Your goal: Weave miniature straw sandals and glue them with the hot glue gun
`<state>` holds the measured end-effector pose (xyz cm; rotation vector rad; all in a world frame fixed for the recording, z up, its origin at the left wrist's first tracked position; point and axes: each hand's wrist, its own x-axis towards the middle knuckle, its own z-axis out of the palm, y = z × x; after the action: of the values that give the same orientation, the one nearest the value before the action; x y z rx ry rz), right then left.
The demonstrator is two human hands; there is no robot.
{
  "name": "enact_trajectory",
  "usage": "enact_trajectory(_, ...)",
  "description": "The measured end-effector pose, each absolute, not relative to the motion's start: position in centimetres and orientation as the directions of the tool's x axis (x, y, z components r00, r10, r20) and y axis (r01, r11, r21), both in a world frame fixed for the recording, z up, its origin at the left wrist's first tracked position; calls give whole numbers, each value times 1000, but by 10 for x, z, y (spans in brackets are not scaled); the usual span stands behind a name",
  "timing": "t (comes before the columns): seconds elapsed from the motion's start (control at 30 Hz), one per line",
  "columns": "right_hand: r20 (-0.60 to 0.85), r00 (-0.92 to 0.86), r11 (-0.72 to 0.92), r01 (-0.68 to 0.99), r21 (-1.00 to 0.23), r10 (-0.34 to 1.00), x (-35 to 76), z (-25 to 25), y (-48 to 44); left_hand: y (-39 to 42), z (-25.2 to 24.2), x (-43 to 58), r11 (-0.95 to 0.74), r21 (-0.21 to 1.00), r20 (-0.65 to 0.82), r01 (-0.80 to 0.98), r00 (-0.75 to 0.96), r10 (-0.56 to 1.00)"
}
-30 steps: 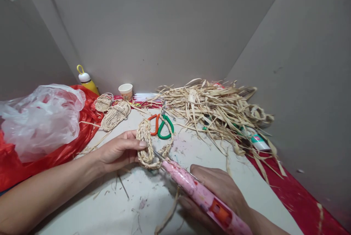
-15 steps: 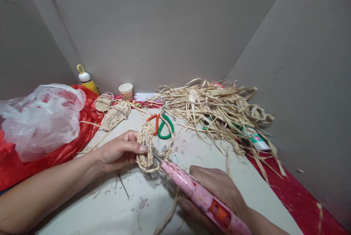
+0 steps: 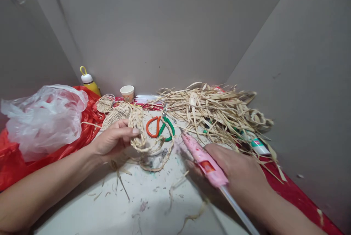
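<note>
My left hand (image 3: 113, 139) pinches a braided straw piece (image 3: 137, 127), lifted a little off the white table (image 3: 153, 205); a loose braid tail (image 3: 161, 158) trails from it onto the table. My right hand (image 3: 238, 171) grips a pink glue gun (image 3: 203, 158), nozzle pointing up and left, apart from the braid, with a clear glue stick (image 3: 238, 209) poking out behind. Orange and green scissors (image 3: 159, 127) lie just beyond the braid.
A heap of dry straw strips (image 3: 216, 112) fills the back right. Two woven straw soles (image 3: 113, 112) lie at back left beside a paper cup (image 3: 127, 92) and a yellow bottle (image 3: 89, 81). Red and clear plastic bags (image 3: 44, 118) bulk at left. Grey walls enclose the table.
My left hand lifted the braided piece up and away to the left. My right hand drew the glue gun off the braid and swung it to the right.
</note>
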<state>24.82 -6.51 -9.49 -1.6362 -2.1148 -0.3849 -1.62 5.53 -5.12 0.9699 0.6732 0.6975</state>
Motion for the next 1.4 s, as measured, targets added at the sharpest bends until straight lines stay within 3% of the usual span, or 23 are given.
enact_trajectory(0.13,190,-131,130,991,18,973,260,-97,-60,57,-33,-22,186,923,-18,-337,445,895)
enact_trajectory(0.27,46,-83,82,996,19,996,269,-97,-57,55,-12,-33,46,906,110,-421,339,934)
enact_trajectory(0.5,110,-78,78,997,9,991,306,-85,-61,44,11,-51,-73,877,212,-476,246,946)
enact_trajectory(0.57,237,-107,135,986,-103,965,288,-76,-71,39,10,-48,-66,877,204,-476,244,948)
enact_trajectory(0.6,315,-112,195,949,-246,942,271,-71,-77,37,9,-47,-52,880,191,-471,252,949)
enact_trajectory(0.67,274,-127,281,708,-648,953,225,-63,-87,31,5,-42,-21,890,161,-455,272,949)
enact_trajectory(0.73,0,-164,37,221,-974,986,177,-59,-88,26,1,-39,-6,903,141,-430,284,948)
enact_trajectory(0.77,-113,-165,-119,-26,-993,980,156,-59,-85,23,-2,-38,-1,911,136,-413,296,946)
enact_trajectory(0.83,-208,-144,-249,-404,-880,968,127,-59,-72,19,-6,-36,4,925,132,-381,329,935)
enact_trajectory(0.93,-211,-46,-184,-688,-702,976,115,-58,-49,16,-10,-34,31,936,117,-351,391,913)
enact_trajectory(1.03,-127,62,-50,-684,-728,990,121,-52,-35,16,-13,-32,66,943,84,-326,426,901)
enact_trajectory(1.17,33,155,103,-473,-875,987,134,-48,-33,16,-14,-29,86,951,64,-296,461,885)
enact_trajectory(1.3,168,130,198,-269,-943,977,144,-54,-36,16,-15,-27,97,960,50,-262,504,862)
enact_trajectory(1.4,190,104,208,-197,-958,976,149,-57,-37,17,-18,-27,127,966,17,-223,551,834)
